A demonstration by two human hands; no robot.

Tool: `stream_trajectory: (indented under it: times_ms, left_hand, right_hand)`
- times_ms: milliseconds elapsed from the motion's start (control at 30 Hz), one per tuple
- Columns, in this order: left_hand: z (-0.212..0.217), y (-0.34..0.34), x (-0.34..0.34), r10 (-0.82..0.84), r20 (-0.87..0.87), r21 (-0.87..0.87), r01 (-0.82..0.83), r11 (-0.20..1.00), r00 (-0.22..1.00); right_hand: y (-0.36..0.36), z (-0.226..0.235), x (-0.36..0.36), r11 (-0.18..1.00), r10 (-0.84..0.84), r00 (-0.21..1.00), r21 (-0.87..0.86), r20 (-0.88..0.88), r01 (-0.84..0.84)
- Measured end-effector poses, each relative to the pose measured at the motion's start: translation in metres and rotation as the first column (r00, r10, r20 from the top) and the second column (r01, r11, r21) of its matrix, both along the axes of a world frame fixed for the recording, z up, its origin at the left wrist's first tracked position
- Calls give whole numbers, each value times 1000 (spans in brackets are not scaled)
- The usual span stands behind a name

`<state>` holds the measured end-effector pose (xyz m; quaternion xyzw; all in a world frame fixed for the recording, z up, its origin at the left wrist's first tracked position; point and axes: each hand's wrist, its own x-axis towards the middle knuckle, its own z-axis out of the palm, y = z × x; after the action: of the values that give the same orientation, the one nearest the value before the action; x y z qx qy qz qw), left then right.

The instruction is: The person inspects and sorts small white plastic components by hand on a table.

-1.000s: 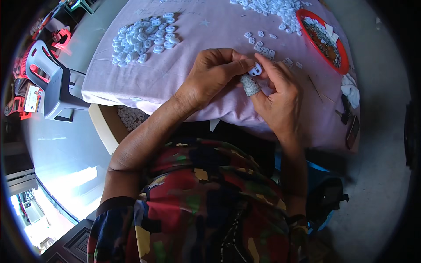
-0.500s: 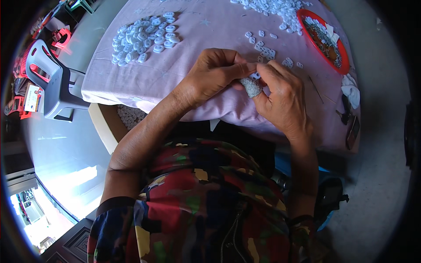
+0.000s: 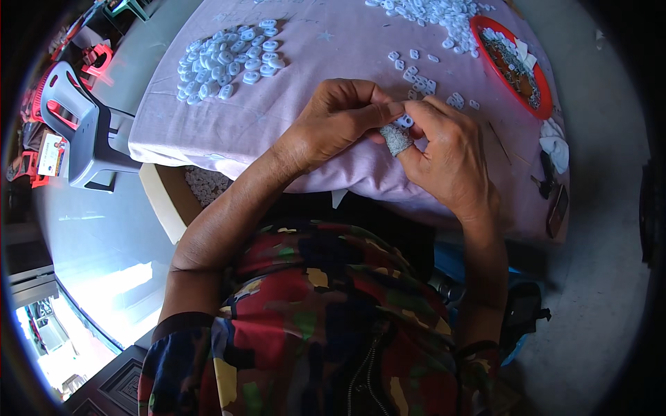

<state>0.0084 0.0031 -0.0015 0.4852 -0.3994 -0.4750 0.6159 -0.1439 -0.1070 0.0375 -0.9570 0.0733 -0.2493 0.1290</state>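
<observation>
Both hands meet over the near part of the pink cloth-covered table [image 3: 333, 62]. My left hand [image 3: 333, 125] pinches with its thumb and forefinger at a small white plastic piece [image 3: 404, 120] with dark holes. My right hand [image 3: 447, 149] grips the same piece from the other side, fingers curled. A grey, rough-textured wrap [image 3: 396, 140] covers the end of my right thumb. Fingers partly hide the piece, and I cannot make out any finer part between the fingertips. Just beyond the hands lie several loose flat white pieces [image 3: 423, 84] with holes.
A heap of rounded white pieces [image 3: 225, 59] lies at the left, flat white pieces [image 3: 444, 17] at the back. At the right are a red tray [image 3: 546, 97] with small metal parts, a white cloth [image 3: 554, 144], keys [image 3: 542, 184] and a phone [image 3: 557, 210]. A cardboard box [image 3: 163, 197] stands below.
My right hand has shifted very slightly, and a bit more of the white piece shows between the fingers. Both hands keep their grip at the same place.
</observation>
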Motion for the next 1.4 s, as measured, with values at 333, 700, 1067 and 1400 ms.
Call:
stream_trajectory:
  times_ms: [333,700,1067,1400]
  left_hand:
    - [-4,-1,0,12,-31,-12,-12,1000,999]
    - [-7,-3,-5,47,-61,-46,-50,998,997]
    - [-9,-6,-10,104,-94,-59,-110,992,990]
    - [-7,-5,-8,117,-144,-35,-123,992,983]
  right_hand:
    - [-2,-3,3,999,48,998,2,42,-49]
    - [-2,-8,2,1000,25,999,13,22,-25]
    - [1,10,-1,988,-86,984,-137,-154,64]
    - [3,8,6,974,-121,972,-214,-204,77]
